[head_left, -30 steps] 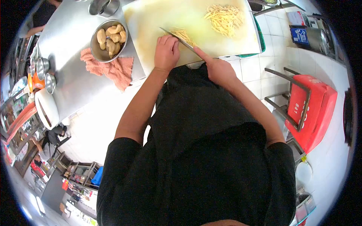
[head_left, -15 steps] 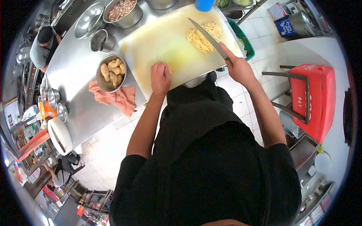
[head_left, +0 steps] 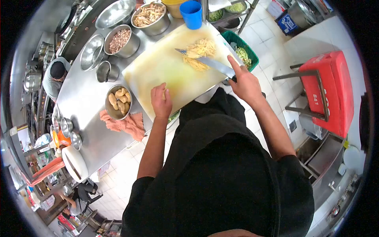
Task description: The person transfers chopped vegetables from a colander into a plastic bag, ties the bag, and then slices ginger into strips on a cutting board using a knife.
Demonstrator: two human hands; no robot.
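My right hand (head_left: 245, 85) grips a large kitchen knife (head_left: 217, 66), its index finger stretched toward the blade. The blade lies among thin, pale yellow shredded strips (head_left: 202, 48) on the cutting board (head_left: 146, 67). Near the board's front left edge is my left hand (head_left: 161, 102), fingers loosely bent and thumb apart, with nothing visible in it. To its left a metal bowl (head_left: 107, 103) holds several peeled, knobbly tan pieces (head_left: 120, 99). A pink cloth (head_left: 128, 125) lies crumpled in front of that bowl.
Behind the board stand a blue cup (head_left: 191, 15), a pot of chopped pinkish pieces (head_left: 132, 46) and a pot of pale brown pieces (head_left: 156, 28). A green basket (head_left: 254, 59) is beyond the right edge. A red-covered seat (head_left: 331, 91) stands right; a co-worker (head_left: 57, 77) is far left.
The knife has come down onto the strips and turned flatter, with some strips now spread on both sides of it. My left hand's fingers have loosened. The view has shifted.
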